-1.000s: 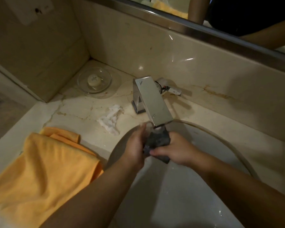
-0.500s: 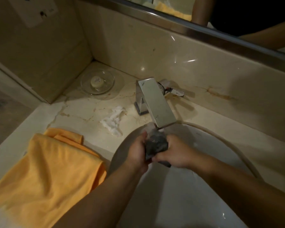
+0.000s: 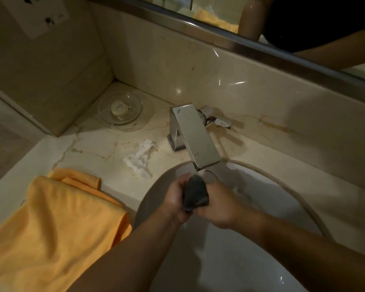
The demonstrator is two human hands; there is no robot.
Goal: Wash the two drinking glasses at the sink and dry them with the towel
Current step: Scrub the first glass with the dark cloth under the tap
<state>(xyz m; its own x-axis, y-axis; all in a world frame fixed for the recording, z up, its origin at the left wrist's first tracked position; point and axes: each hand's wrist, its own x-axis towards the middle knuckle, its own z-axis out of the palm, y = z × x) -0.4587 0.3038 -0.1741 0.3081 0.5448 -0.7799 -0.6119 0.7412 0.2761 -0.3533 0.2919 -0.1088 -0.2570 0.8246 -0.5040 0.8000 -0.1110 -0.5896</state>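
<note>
Gripping a dark, wet scrubbing pad [image 3: 195,193] from both sides, the 2 hands meet over the sink [image 3: 282,207], just under the mouth of the tap [image 3: 195,137]. The left hand [image 3: 175,202] has its grip curled tight around the pad's left edge, thumb up near the top corner and fingers wrapped behind. The right hand [image 3: 217,204] pinches the pad's right and lower edge, fingers folded under it and pressed together. Both grips are closed on the pad, which stands roughly upright between the palms.

Both forearms reach in from the lower edge of the view and angle toward each other, with the wrists low over the basin. A thin run of water falls from the tap onto the top of the pad.

Only a faint clear rim [image 3: 211,175] shows just behind the pad, under the spout; whether it is 1 of the drinking glasses cannot be told. The orange towel [image 3: 51,224] lies rumpled on the bench [image 3: 97,148], left of the sink and well apart from the hands.

A clear glass dish [image 3: 120,111] sits in the back corner of the bench and holds 1 round pale soap [image 3: 118,108]. A crumpled white tissue [image 3: 140,158] lies between the dish and the sink, near the tap's base.
</note>
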